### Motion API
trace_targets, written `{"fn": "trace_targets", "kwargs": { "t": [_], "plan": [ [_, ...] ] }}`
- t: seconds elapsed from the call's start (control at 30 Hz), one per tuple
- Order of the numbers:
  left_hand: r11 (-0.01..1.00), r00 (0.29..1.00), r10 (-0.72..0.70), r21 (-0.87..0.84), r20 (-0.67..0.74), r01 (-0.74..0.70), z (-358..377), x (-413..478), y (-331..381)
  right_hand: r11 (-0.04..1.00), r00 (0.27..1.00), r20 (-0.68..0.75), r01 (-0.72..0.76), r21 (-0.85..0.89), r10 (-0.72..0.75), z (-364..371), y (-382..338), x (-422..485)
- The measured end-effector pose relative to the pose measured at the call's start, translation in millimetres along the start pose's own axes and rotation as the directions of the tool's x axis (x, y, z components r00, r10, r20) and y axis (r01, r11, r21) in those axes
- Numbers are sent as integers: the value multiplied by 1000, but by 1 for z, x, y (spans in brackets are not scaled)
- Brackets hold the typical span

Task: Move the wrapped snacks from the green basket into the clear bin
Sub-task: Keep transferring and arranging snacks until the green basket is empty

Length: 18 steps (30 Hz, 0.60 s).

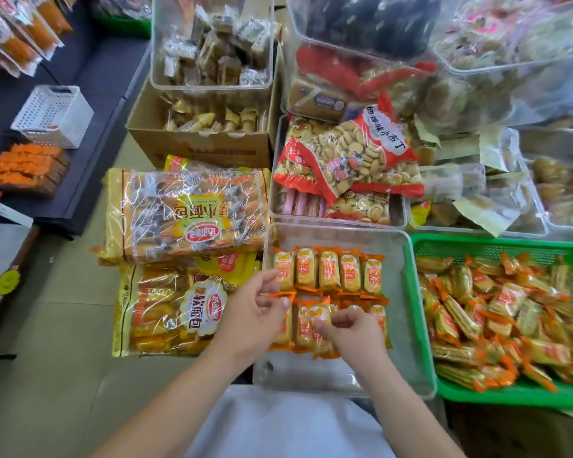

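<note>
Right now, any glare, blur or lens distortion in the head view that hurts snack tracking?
Head view: soft even light, no hard shadows; white glare streaks on the bread bags; top-right bins smeared with blur; edges bow from the wide lens; wrapped snacks in the clear bin are fairly sharp.

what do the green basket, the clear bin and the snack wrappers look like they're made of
Green basket: moulded plastic, semi-gloss, judging by its perforated mesh walls.
Clear bin: rigid transparent plastic, glossy; the floor shows through it, exact type unclear.
Snack wrappers: thin shiny plastic film, crinkled, with crimped orange ends.
</note>
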State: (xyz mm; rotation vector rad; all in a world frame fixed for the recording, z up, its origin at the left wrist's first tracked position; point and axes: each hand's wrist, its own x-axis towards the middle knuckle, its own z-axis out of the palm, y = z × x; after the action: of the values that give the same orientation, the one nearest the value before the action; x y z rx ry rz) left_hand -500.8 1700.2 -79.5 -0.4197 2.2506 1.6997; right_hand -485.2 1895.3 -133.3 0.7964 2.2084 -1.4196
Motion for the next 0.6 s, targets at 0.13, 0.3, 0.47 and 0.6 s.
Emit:
{"fn": "trace_targets", "kwargs": {
  "t": [0.13,0.3,0.47,0.6],
  "plan": [
    [991,997,-13,133,72,4,-13,1,-14,995,994,-58,-97,-1,97,21,-2,8],
    [953,981,-9,299,194,-50,-19,6,-21,979,990,-113,-104,-174,85,46,4,20],
    [922,957,22,363,290,-132,-21,14,-20,963,990,-127,-90,-252,59,48,-4,16],
    [921,951,28,362,307,-143,-16,15,-15,975,991,-129,-70,-209,44,29,-8,11]
  ]
}}
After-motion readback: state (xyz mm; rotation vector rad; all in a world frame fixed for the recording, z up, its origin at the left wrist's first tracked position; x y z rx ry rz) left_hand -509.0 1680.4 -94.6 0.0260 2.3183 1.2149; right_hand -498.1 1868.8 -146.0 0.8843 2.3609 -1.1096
